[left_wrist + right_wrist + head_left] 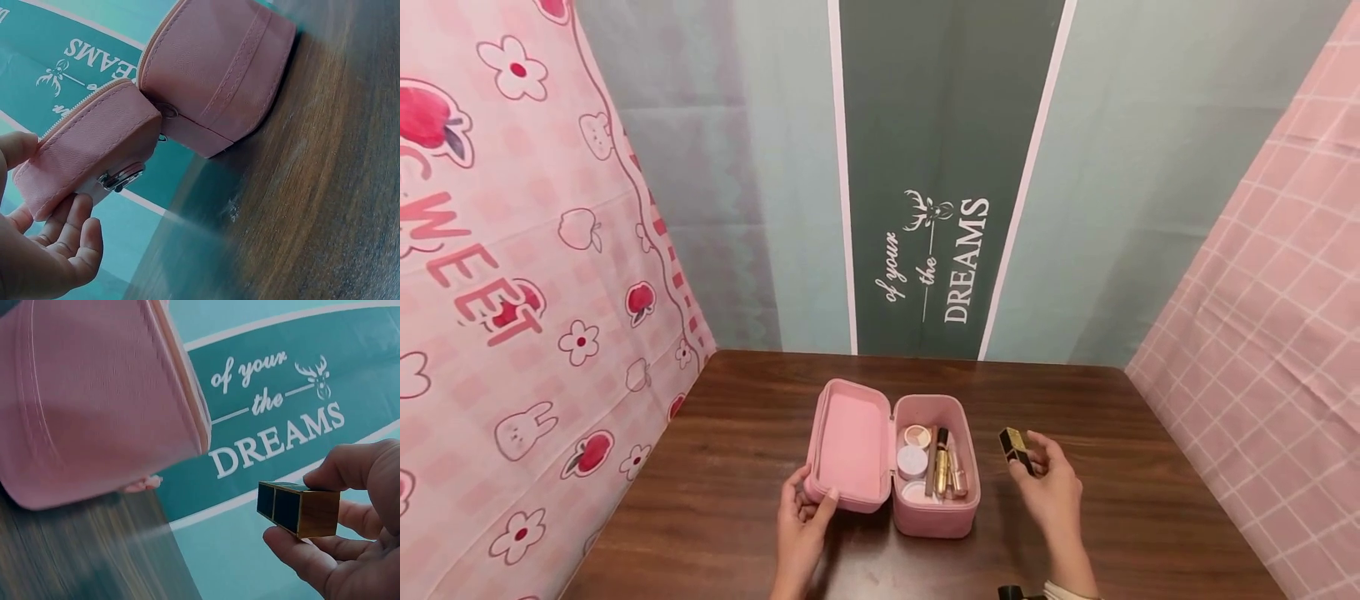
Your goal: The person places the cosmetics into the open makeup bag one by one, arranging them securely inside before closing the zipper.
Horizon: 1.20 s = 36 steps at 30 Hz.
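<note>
A pink cosmetic case (936,508) stands open on the dark wooden table (737,467), its lid (850,446) tipped to the left. Inside lie round compacts (913,461) and several slim gold tubes (942,471). My left hand (801,521) pinches the lid's near edge, thumb on the inside, fingers behind; the left wrist view shows the lid (94,150) over my fingers (65,240). My right hand (1048,483) holds a square black and gold lipstick (1017,448) just right of the case, seen close in the right wrist view as the lipstick (300,509) between thumb and fingers (350,469).
A green striped backdrop (940,183) with white lettering hangs behind the table. Pink patterned cloth (512,292) walls the left side and pink checked cloth (1262,333) the right. A small dark object (1011,592) sits at the table's front edge by my right wrist.
</note>
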Each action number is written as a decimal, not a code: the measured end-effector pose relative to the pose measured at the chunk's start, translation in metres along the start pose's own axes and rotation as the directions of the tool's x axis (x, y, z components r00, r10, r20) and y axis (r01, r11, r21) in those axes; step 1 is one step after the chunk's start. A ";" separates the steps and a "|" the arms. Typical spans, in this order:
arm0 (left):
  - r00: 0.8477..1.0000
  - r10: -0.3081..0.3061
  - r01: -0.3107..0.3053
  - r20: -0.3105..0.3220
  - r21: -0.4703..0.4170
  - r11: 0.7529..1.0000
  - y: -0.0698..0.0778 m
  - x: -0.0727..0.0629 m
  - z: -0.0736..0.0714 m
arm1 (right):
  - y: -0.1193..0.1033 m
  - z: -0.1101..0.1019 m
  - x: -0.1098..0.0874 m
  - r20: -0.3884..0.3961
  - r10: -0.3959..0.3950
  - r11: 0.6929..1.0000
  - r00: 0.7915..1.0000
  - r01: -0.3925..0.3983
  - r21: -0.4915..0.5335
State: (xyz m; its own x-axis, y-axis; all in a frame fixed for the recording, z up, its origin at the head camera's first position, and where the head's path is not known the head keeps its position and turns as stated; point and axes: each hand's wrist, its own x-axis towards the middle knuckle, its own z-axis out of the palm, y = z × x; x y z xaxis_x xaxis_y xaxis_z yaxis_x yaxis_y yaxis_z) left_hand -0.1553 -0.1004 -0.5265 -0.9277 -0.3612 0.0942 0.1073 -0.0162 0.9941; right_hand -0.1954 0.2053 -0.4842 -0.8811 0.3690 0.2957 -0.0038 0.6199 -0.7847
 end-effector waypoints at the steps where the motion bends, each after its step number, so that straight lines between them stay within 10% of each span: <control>1: 1.000 0.000 0.000 -0.001 0.000 1.000 0.000 0.000 -0.001 | -0.002 0.003 0.000 -0.001 -0.003 1.000 1.000 0.003 0.007; 36: 1.000 0.001 0.000 0.030 -0.005 1.000 -0.003 -0.004 -0.003 | -0.036 0.054 0.001 0.127 -0.060 0.997 0.990 0.052 0.065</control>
State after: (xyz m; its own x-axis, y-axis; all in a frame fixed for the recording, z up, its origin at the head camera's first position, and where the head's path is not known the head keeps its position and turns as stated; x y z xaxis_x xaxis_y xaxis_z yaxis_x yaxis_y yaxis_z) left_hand -0.1507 -0.1021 -0.5303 -0.9380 -0.3330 0.0964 0.1094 -0.0205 0.9938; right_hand -0.2215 0.1457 -0.4857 -0.9321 0.2402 0.2710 -0.0806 0.5921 -0.8019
